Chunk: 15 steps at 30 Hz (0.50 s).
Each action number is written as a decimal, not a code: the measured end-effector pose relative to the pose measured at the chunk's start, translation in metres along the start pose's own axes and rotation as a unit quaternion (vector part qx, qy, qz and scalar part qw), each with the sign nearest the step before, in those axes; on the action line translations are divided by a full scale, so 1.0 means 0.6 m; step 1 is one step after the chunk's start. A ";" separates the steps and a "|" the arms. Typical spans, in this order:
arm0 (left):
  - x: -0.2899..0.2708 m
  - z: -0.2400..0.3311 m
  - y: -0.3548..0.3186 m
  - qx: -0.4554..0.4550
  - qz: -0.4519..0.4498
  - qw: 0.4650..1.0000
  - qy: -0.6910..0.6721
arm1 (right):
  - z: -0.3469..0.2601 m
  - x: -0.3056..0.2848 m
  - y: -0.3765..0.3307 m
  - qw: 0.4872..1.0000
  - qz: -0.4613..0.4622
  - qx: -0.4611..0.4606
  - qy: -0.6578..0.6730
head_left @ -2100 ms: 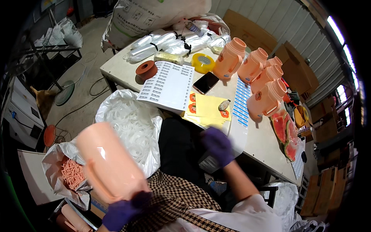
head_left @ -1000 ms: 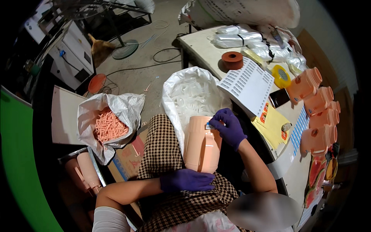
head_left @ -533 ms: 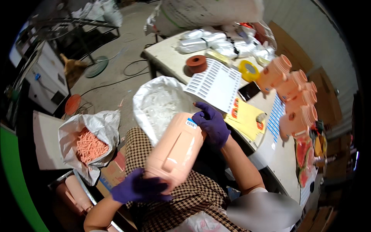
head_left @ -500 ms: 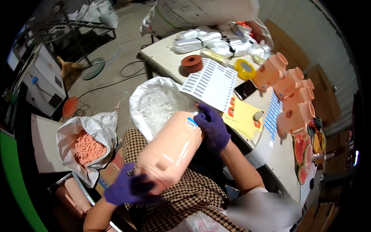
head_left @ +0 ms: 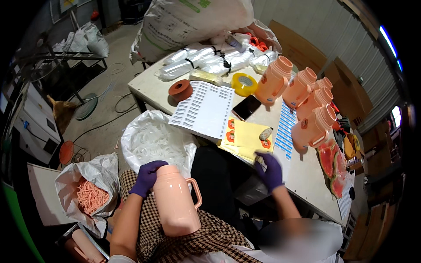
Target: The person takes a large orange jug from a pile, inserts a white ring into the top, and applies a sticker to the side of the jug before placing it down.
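A peach plastic jug [head_left: 176, 205] with a handle stands upright on my lap. My left hand [head_left: 147, 177], in a purple glove, grips it at the neck. My right hand [head_left: 269, 170], also gloved, reaches over the table's near edge and pinches a small sticker beside the yellow sheets with orange labels [head_left: 246, 136]. A white label sheet [head_left: 204, 109] lies to the left of those.
Several peach jugs [head_left: 307, 105] stand at the table's right. Also on the table [head_left: 302, 175] are a phone [head_left: 246, 107], yellow tape [head_left: 244, 84], a brown tape roll [head_left: 180, 90] and bagged clear parts [head_left: 206, 61]. A bag of white rings [head_left: 155, 142] and a bag of orange pieces [head_left: 90, 197] sit on the floor.
The jug was tilted across my lap with both hands on it. Now it stands upright, held by the left hand alone. The right hand has moved to the sticker sheets on the table.
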State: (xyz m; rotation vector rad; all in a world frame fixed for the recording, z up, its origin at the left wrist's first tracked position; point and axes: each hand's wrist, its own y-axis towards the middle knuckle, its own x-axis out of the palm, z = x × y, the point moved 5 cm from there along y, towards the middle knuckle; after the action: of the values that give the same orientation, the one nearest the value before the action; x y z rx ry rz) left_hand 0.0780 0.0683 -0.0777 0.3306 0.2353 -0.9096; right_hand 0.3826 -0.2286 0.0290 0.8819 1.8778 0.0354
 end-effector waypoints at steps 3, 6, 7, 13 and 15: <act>0.012 -0.011 0.007 -0.064 0.010 0.998 0.008 | 0.159 0.021 0.043 0.990 -0.018 -0.009 -0.142; -0.018 0.011 -0.013 -0.006 0.059 0.992 0.108 | 0.121 0.057 0.033 0.982 -0.003 -0.069 -0.173; -0.030 0.021 -0.018 -0.002 0.065 0.989 0.132 | 0.098 0.058 0.029 0.987 -0.006 -0.095 -0.129; 0.012 0.173 0.033 0.213 -0.012 0.952 0.221 | 0.144 0.051 0.059 0.999 -0.009 0.044 0.024; 0.087 0.251 0.068 0.283 -0.087 0.935 0.197 | 0.162 0.057 0.061 0.997 -0.005 0.070 0.040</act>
State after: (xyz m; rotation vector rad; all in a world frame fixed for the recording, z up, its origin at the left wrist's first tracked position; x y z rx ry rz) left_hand 0.1508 -0.0036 0.0511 1.0470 0.3731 -1.0735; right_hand 0.4737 -0.2159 -0.0303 0.9791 1.9775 -0.0673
